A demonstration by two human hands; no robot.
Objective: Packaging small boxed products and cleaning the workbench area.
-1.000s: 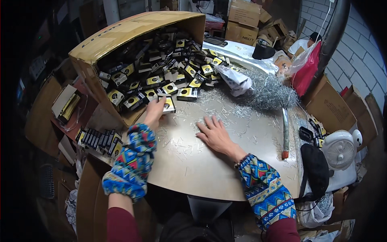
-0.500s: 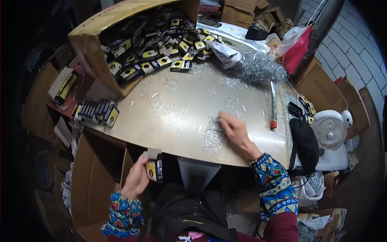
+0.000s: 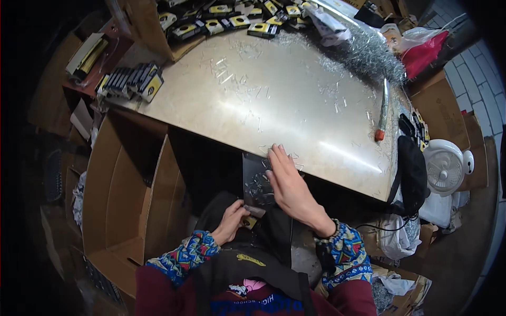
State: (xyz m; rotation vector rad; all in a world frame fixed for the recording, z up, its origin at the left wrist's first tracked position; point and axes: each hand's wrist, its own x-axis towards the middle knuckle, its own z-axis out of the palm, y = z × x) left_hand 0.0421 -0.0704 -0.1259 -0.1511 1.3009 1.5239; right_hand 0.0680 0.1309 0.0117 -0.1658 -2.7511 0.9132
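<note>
At the table's near edge, my right hand [image 3: 292, 192] is open, fingers straight and side by side, with a few silver wire clips at the fingertips. Just below it, a grey metal chute [image 3: 246, 171] slopes down from the edge, carrying many small shiny wire clips [image 3: 258, 187]. My left hand [image 3: 229, 223] is closed on a small black-and-yellow cardboard box [image 3: 250, 221] at the chute's lower end. A pale flap of that box is raised; its inside is hidden from me.
Loose clips lie scattered over the metal tabletop [image 3: 247, 113]. Small boxes stand in a row [image 3: 129, 84] on the left. At the back is a tangled silver wire pile [image 3: 369, 52]; a red-tipped rod [image 3: 383, 110] and a white fan [image 3: 444, 166] are right. Cardboard boxes [image 3: 121, 184] stand lower left.
My right hand has come toward me to the table edge, its fingers straightening. The clip heap is now in the chute. My left hand has moved the box right, under the chute. The view has tilted down.
</note>
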